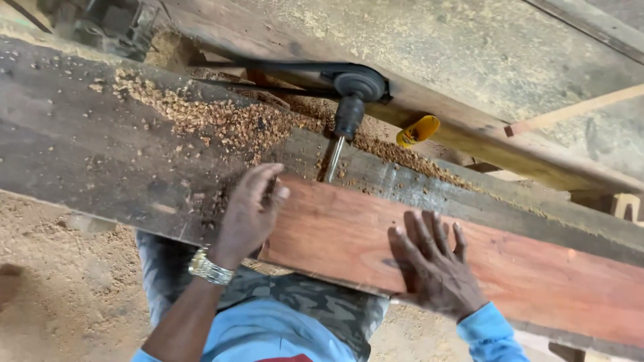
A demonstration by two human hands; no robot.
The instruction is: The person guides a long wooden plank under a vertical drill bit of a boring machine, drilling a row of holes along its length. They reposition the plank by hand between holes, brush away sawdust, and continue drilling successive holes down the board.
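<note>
A long reddish-brown wooden plank (469, 261) lies flat along the near edge of the dark, weathered wooden surface (80, 147), its far edge close to the steel bit of a belt-driven horizontal boring spindle (345, 124). The left hand (248, 214) curls over the plank's left end, gripping it, likely to steady it near the bit. The right hand (436, 268) lies spread, palm down, on the plank's face, pinning it. Sawdust and chips (221, 117) are heaped toward the surface's far edge.
</note>
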